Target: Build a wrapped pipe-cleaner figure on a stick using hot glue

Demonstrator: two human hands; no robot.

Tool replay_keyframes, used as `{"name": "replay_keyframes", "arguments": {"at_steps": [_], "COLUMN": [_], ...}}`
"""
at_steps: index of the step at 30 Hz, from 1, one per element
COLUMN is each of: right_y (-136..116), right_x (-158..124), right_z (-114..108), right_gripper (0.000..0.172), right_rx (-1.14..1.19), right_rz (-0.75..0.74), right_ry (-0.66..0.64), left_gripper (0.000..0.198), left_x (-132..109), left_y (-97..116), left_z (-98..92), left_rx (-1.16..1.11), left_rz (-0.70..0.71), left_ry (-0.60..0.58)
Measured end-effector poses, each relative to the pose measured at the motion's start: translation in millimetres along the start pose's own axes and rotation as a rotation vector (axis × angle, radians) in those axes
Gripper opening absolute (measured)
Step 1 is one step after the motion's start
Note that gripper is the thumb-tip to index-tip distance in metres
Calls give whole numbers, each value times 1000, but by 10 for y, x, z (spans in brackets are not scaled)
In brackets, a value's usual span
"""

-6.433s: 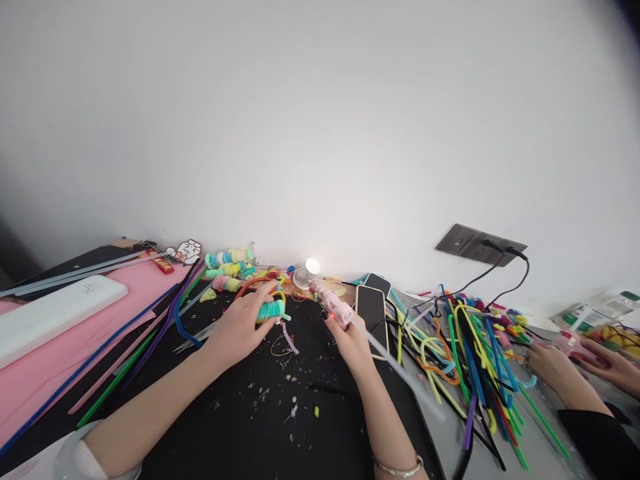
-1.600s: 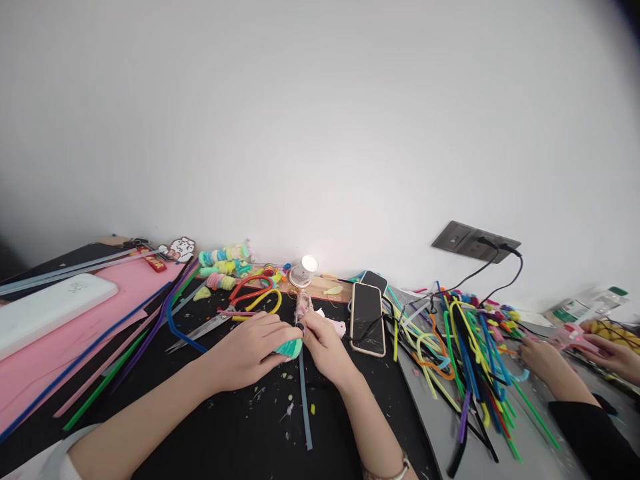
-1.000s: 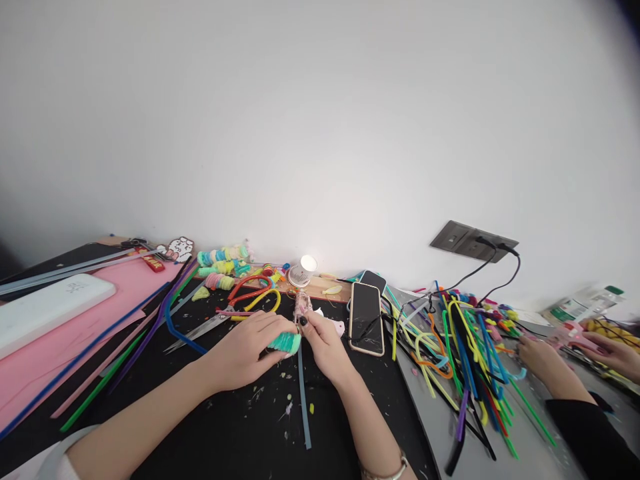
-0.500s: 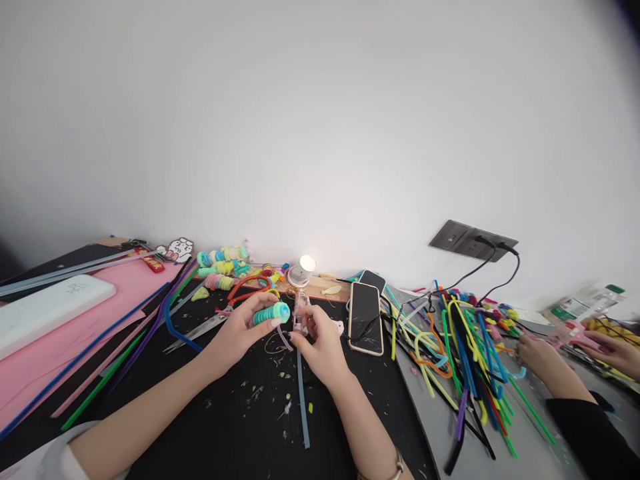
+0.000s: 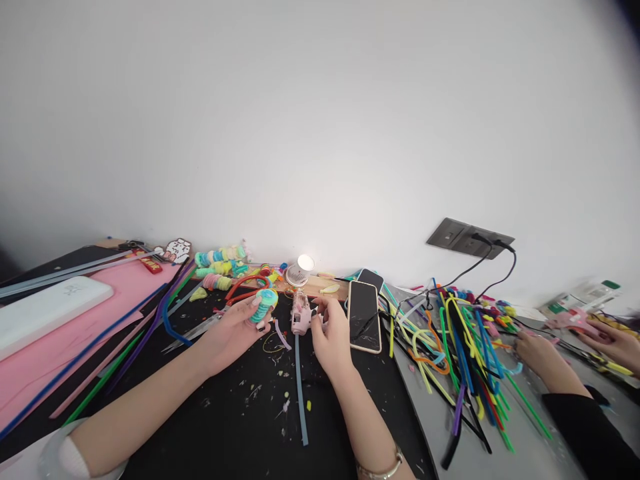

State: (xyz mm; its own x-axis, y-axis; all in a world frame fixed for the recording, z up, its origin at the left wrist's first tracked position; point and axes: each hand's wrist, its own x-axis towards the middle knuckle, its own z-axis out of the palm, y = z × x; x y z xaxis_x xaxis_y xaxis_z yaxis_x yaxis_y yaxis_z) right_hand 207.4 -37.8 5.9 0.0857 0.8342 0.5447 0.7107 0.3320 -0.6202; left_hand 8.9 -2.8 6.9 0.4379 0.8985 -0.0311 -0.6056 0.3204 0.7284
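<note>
My left hand (image 5: 237, 337) is closed around a green and turquoise coil of pipe cleaner (image 5: 262, 305), held a little above the black mat with its round end tilted up. My right hand (image 5: 331, 333) has its fingers curled at the handle of a pink glue gun (image 5: 301, 313), which lies on the mat pointing at the wall. The handle is mostly hidden by the fingers. A long translucent glue stick (image 5: 302, 400) sticks out of its rear. Between the hands, a short purple strip (image 5: 283, 335) lies on the mat.
Scissors with red handles (image 5: 200, 331) and several coiled pipe cleaner pieces (image 5: 220, 255) lie left. A lit white lamp (image 5: 301, 270) stands at the wall. A phone (image 5: 365, 317) and heaped pipe cleaners (image 5: 467, 360) are right, near another person's hands (image 5: 543, 357).
My right hand has moved right, from beside the purple strip to the glue gun's handle; the strip now lies loose. My left hand has shifted slightly left and turned the coil more upright.
</note>
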Motion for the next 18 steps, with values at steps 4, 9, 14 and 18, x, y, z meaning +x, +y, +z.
{"name": "replay_keyframes", "arguments": {"at_steps": [4, 9, 14, 18], "right_y": [-29, 1, 49, 83], "right_x": [-6, 1, -1, -31], "right_z": [26, 30, 3, 19], "right_gripper": [28, 36, 44, 47], "right_rx": [24, -52, -304, -414], "right_rz": [-53, -22, 148, 195], "right_ry": [-75, -66, -116, -214], "left_gripper": [12, 16, 14, 19], "left_x": [5, 9, 13, 8], "left_y": [5, 37, 66, 72], "left_z": [-16, -13, -13, -14], "left_rx": [-61, -40, 8, 174], "left_rz": [-28, -28, -16, 35], "left_ry": [9, 19, 26, 12]}}
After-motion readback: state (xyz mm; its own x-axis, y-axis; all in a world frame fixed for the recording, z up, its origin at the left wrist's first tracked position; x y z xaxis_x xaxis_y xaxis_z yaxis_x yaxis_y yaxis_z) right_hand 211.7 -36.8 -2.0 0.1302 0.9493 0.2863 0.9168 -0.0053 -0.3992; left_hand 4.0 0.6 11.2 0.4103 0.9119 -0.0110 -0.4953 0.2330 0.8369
